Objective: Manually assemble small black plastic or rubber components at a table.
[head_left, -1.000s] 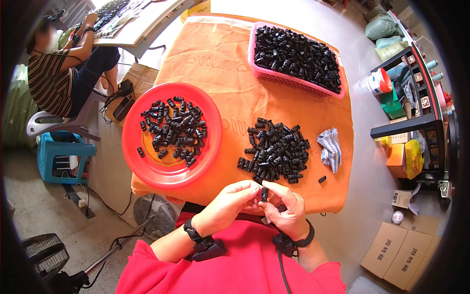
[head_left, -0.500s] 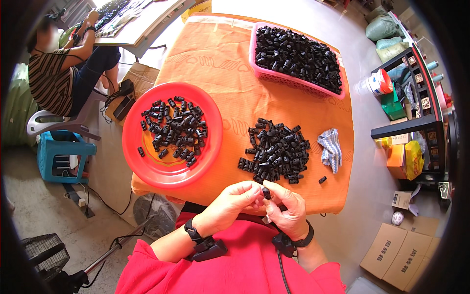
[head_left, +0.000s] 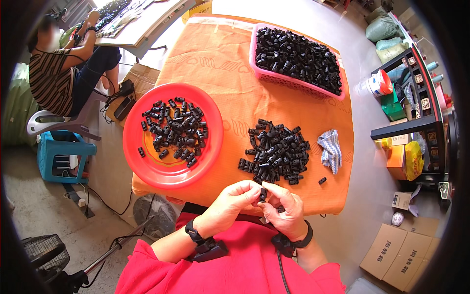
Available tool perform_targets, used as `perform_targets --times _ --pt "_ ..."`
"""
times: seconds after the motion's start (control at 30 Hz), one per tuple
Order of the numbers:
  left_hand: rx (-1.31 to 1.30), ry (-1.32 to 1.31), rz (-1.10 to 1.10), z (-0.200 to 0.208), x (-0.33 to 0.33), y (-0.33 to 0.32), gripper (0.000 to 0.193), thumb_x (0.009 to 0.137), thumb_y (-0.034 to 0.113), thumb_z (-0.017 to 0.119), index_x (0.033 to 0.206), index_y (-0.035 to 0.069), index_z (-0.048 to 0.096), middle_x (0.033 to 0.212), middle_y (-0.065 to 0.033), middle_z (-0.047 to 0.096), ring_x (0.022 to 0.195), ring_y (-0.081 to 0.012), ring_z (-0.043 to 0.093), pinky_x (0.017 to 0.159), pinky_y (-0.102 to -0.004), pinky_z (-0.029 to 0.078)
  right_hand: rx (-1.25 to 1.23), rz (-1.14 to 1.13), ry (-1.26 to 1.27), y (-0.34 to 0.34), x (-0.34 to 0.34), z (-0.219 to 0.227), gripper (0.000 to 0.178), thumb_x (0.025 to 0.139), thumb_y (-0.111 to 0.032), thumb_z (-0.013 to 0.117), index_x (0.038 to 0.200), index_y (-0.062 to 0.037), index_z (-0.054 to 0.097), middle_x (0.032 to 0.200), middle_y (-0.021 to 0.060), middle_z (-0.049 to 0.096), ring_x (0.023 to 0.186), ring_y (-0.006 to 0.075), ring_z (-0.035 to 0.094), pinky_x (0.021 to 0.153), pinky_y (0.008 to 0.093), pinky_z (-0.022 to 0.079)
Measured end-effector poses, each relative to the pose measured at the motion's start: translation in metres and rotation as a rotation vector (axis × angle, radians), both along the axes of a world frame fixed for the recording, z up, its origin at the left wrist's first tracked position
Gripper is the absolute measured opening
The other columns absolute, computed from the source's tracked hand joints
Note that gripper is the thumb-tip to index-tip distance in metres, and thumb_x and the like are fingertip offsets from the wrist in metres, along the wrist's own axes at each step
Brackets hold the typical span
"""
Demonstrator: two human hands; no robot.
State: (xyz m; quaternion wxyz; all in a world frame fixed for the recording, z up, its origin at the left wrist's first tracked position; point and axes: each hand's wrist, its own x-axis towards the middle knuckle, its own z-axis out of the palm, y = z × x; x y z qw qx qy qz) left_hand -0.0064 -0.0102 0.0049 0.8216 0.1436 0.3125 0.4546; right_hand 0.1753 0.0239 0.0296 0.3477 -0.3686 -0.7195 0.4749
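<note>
Head view: what's held?

— Your left hand [head_left: 228, 205], fingertips nearly together, is at the black piece [head_left: 263, 195] near the pile [head_left: 276, 153]; whether it grips, I can't tell. Your right hand [head_left: 289, 211] pinches it.

— The step?

— Likely fingertip work; next calls for a steady pinch.

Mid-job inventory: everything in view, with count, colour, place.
Table: one, orange cloth, centre
Plate: one, red, table's left
Basket: one, pink, table's far right
Small parts: many, black; plate, basket, table, between hands
Cloth: one, blue-white, table's right
Worktable: one, white, upper left
Worker: one, striped top, upper left
Chair: one, grey, under worker
Stool: one, blue, left
Fan: one, black, lower left
Rack: one, black, right
Bucket: one, white-red, by rack
Sacks: several, green-cream, upper right
Cartons: several, brown, lower right
Left hand: one, bare, lower centre
Right hand: one, bare, lower centre
</note>
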Motion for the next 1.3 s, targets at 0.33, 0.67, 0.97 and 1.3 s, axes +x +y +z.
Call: perform_targets --times 0.33,0.67,0.97,1.3 --pt "0.008 0.045 0.008 0.004 0.002 0.001 0.023 0.102 0.028 0.056 0.108 0.006 0.06 0.098 -0.0002 0.062 0.093 -0.0105 0.062 0.087 -0.03 0.053 -0.341 -0.011 0.139 -0.005 0.005 0.001 0.041 0.09 0.001 0.068 0.129 -0.0027 0.057 0.075 -0.002 0.064 0.057 0.001 0.053 0.05 0.0186 0.042" --pt "0.002 0.043 0.03 0.012 0.004 0.003 0.017 0.102 0.024 0.057 0.097 0.008 0.059 0.093 0.0045 0.058 0.086 -0.0034 0.05 0.081 -0.0207 0.043 -0.341 -0.008 0.142 -0.005 0.004 0.0 0.041 0.091 0.0 0.068 0.13 -0.0023 0.056 0.077 -0.0012 0.065 0.057 0.0018 0.054 0.051 0.0189 0.043" --pt "-0.015 0.051 0.038 0.014 0.004 0.002 0.015 0.102 0.023 0.056 0.099 0.008 0.059 0.095 0.0045 0.058 0.088 -0.003 0.052 0.081 -0.0216 0.046 -0.03 0.036 0.007 0.001 0.001 0.001 0.044 0.087 0.002 0.069 0.129 0.0004 0.054 0.078 0.0036 0.067 0.055 0.0079 0.06 0.051 0.0246 0.049" --pt "0.122 0.316 0.039 0.01 0.002 0.001 0.018 0.103 0.021 0.054 0.1 0.003 0.057 0.094 0.0021 0.057 0.086 -0.0031 0.052 0.078 -0.021 0.048 0.222 0.032 -0.26 0.003 0.002 0.007 0.048 0.082 -0.008 0.076 0.125 0.002 0.057 0.067 0.0075 0.061 0.052 0.0205 0.059 0.049 0.0319 0.047"
